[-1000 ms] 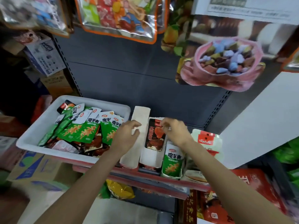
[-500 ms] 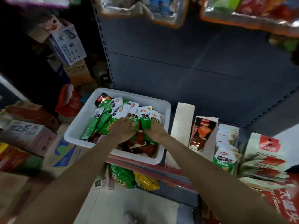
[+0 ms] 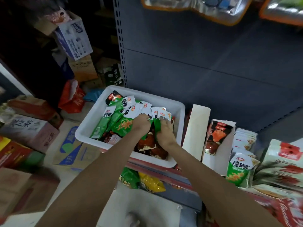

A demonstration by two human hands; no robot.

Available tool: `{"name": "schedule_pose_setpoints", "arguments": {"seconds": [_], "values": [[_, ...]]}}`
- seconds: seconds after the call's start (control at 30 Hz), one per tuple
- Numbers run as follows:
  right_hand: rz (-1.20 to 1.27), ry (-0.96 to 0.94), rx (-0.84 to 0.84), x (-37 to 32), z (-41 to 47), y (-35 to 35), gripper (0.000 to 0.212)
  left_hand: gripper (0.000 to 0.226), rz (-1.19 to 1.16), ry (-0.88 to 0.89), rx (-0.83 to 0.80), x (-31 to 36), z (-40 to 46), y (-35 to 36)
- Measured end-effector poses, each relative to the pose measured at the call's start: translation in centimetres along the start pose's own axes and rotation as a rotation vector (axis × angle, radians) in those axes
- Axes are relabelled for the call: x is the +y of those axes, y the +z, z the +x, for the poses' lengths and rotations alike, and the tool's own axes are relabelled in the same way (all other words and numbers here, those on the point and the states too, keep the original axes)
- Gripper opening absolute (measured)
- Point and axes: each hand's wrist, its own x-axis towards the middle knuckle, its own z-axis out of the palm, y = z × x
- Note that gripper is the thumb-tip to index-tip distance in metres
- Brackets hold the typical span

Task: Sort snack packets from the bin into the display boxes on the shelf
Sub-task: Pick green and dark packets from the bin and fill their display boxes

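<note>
A white plastic bin (image 3: 91,128) sits on the shelf, filled with green-and-white snack packets (image 3: 114,118) over dark red ones (image 3: 147,145). Both hands are inside it, side by side. My left hand (image 3: 142,123) grips green packets at the pile's middle. My right hand (image 3: 164,131) pinches a green packet just to the right. Right of the bin stand white display boxes (image 3: 196,131); one holds a dark red packet (image 3: 216,136), and another holds green packets (image 3: 237,171).
Cardboard cartons (image 3: 27,130) are stacked on the floor to the left. The dark grey shelf back panel (image 3: 213,63) rises behind the bin. Bagged goods (image 3: 188,7) hang overhead. Yellow and green bags (image 3: 142,181) lie on the lower shelf.
Both hands left the display boxes on the right and went into the bin, where they now hold green packets. The view swung left and down.
</note>
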Motion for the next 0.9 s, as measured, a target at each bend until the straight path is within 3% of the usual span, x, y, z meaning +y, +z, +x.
{"name": "schedule_pose_setpoints", "arguments": {"seconds": [0.13,0.27,0.33,0.47,0.63,0.77,0.9], "values": [[-0.029,0.11,-0.092,0.0,1.0,-1.1,0.061,0.02,-0.002,-0.07,-0.078,0.3,0.6,0.8],[0.003,0.133,-0.123,0.7,1.3,-1.3,0.038,0.011,-0.083,-0.17,0.003,0.9,1.0,1.5],[0.012,0.098,-0.156,1.3,1.6,-1.5,0.036,0.018,-0.137,-0.218,0.05,0.9,1.0,1.6],[0.344,0.077,-0.019,1.5,0.6,-3.7,0.045,0.012,-0.227,-0.08,0.088,1.1,-0.6,1.0],[0.458,-0.041,0.095,1.9,-1.4,-7.7,0.061,0.012,-0.237,0.176,0.121,2.1,-3.8,0.4],[0.682,0.019,0.102,2.7,-2.8,-11.4,0.035,0.013,-0.336,0.279,0.004,5.3,-5.4,0.9],[0.634,-0.008,0.242,5.9,-4.1,-15.6,0.012,0.01,-0.509,0.262,-0.154,9.7,-5.9,4.0]]}}
